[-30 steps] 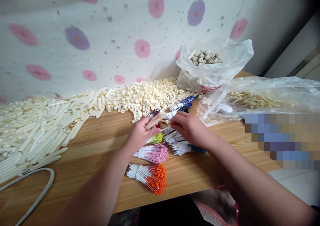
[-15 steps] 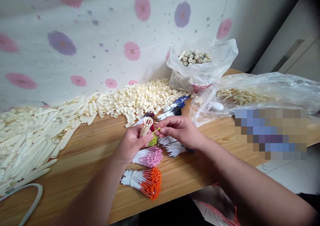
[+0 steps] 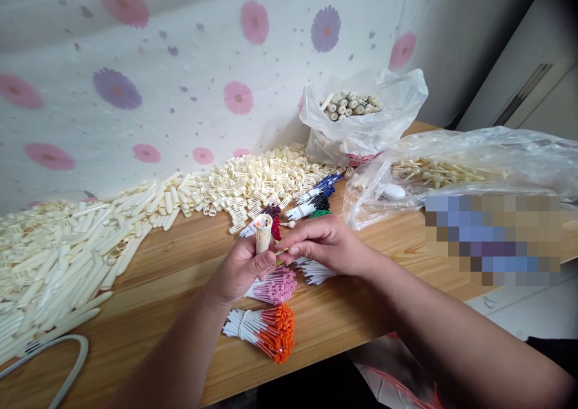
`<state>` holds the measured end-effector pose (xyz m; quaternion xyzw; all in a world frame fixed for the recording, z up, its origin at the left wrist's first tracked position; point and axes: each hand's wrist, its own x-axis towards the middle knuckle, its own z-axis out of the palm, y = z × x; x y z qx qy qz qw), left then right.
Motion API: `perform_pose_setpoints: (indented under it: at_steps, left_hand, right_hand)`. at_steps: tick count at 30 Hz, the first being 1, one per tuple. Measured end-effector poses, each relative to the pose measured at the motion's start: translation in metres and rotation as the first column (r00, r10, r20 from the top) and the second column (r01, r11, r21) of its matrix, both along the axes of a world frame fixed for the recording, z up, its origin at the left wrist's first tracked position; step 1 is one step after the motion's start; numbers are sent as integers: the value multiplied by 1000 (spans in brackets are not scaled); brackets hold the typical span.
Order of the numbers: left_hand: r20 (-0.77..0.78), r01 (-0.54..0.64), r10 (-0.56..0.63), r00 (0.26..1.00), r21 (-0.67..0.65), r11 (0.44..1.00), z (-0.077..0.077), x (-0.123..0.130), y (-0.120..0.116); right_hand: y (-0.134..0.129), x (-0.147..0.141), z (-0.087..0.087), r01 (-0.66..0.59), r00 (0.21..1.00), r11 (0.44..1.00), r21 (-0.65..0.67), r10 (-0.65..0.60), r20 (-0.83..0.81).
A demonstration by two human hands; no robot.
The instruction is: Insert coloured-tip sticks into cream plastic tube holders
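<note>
My left hand (image 3: 250, 263) is closed around a cream slotted pen barrel (image 3: 263, 237), held nearly upright with its open end up. A little colour shows inside the rim. The fingers of my right hand (image 3: 316, 243) are pinched together right beside it, on a thin yellow-green pen refill (image 3: 280, 250) that is mostly hidden. Below the hands lie a bundle of pink-ended refills (image 3: 275, 285) and a banded bundle of orange-ended refills (image 3: 266, 330). White refills (image 3: 316, 271) lie under my right hand. Dark red ends (image 3: 276, 228) show just behind the barrel.
Loose cream slotted pieces (image 3: 257, 183) and long cream tubes (image 3: 108, 240) are heaped along the wall. Blue (image 3: 327, 186) and black refill bundles (image 3: 316, 204) lie behind my hands. A white bag (image 3: 356, 138) of parts and a clear bag (image 3: 451, 174) stand at right.
The pen barrel has tipped more upright in my left hand. My right hand has moved slightly down and left, and less of the yellow-green refill shows. Green refill ends now show behind it.
</note>
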<state>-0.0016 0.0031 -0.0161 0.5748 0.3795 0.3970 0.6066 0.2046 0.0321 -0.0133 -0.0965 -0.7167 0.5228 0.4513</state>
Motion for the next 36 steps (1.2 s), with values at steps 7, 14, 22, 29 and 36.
perform_pose_setpoints:
  at_steps: [7,14,22,29,36]
  left_hand:
    - [-74,82,-74,995,112,990,-2,0,4]
    - [-206,-109,228,952,465,878,7,-8,11]
    - [-283,23,130,950,480,877,11,-6,12]
    - [-284,70,80,956,483,873,8,-10,15]
    - [-283,102,42,958,476,873,0,-12,15]
  right_hand:
    - [0,-2,7,156,986,970,187,-164,29]
    - [-29,24,31,589,749,805,75,-508,-426]
    - [-51,25,51,539,840,698,472,-484,-244]
    - [-49,26,55,530,839,669,522,-502,-210]
    - [-45,13,44,511,840,624,591,-508,-190]
